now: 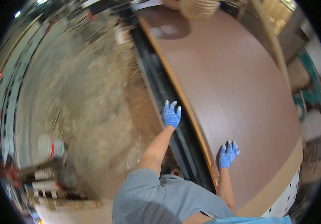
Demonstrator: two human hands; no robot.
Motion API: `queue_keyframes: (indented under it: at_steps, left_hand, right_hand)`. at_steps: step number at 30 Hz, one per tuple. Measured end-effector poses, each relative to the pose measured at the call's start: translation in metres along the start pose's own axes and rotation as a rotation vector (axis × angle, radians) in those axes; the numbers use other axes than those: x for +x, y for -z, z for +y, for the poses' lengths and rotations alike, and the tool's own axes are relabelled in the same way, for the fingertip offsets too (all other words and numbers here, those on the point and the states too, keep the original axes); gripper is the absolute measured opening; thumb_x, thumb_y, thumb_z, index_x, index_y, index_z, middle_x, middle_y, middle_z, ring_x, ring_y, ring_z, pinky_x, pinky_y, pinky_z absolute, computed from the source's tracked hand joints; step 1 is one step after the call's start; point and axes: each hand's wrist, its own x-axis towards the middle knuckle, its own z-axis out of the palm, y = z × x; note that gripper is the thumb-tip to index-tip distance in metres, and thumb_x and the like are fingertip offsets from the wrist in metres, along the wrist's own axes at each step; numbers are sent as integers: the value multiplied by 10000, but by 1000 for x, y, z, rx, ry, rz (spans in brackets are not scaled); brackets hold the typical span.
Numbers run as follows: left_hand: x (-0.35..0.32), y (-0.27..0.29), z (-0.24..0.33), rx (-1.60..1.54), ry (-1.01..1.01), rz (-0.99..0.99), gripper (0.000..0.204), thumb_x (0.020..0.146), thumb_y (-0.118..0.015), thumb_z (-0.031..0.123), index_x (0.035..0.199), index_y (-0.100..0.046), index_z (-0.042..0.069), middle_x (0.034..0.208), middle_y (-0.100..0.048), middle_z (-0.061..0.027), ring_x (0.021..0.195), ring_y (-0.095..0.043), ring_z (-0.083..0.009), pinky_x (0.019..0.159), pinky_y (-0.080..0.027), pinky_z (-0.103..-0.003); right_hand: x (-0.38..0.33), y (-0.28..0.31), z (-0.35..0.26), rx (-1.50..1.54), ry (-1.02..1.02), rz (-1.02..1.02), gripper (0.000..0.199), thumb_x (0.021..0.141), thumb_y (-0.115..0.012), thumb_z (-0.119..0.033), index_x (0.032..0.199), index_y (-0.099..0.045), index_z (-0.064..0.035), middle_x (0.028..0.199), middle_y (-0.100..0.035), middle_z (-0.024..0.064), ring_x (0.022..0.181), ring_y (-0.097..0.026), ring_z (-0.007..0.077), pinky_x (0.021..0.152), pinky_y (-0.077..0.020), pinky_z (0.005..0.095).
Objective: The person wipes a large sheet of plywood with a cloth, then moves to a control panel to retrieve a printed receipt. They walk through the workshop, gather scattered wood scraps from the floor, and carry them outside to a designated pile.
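A large brown panel (235, 86) with a smooth, slightly shiny face and an orange-brown edge lies to my right. Along its left side runs a black metal rail (154, 71). My left hand (172, 115), in a blue knit glove with pale fingertips, is over the rail with its fingers spread and nothing in them. Whether it touches the rail I cannot tell. My right hand (227, 155), gloved the same way, is at the panel's near left part, fingers stretched out and palm down. A dark shadow or reflection shows beside it.
A pale ribbed round thing (199, 8) is at the panel's far end. On the dusty floor (85, 93) at left stand a white bucket (51, 147) with a red band and wooden pallets (61, 201). Green metal framing (311, 89) stands at right. Long rails (18, 86) run far left.
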Motion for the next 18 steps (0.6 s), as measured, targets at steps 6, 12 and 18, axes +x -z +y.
queue_keyframes:
  at_steps: [6, 12, 18]
  left_hand:
    - [-211, 169, -221, 228, 558, -753, 566, 868, -440, 482, 1280, -487, 98, 1321, -457, -206, 1226, -437, -351, 1022, -347, -429]
    - [-429, 345, -340, 424, 1046, -618, 442, 892, -421, 386, 1068, -614, 29, 1127, -587, -223, 1053, -546, -390, 887, -436, -450]
    - [-467, 405, -400, 217, 1445, -407, 494, 913, -421, 415, 1200, -525, 26, 1202, -554, -185, 1113, -526, -337, 963, -392, -417]
  right_hand:
    - [-22, -22, -84, 65, 257, -60, 464, 846, -547, -367, 1265, -508, -170, 1406, -362, 154, 1308, -291, 359, 1095, -90, 554]
    - [-44, -35, -173, 9, 451, -4, 460, 846, -548, -332, 1274, -492, -172, 1420, -341, 144, 1304, -296, 357, 1096, -120, 537]
    - [-105, -118, -344, 334, 549, -374, 504, 768, -635, -263, 1238, -526, -120, 1361, -396, 189, 1241, -370, 373, 1046, -284, 437]
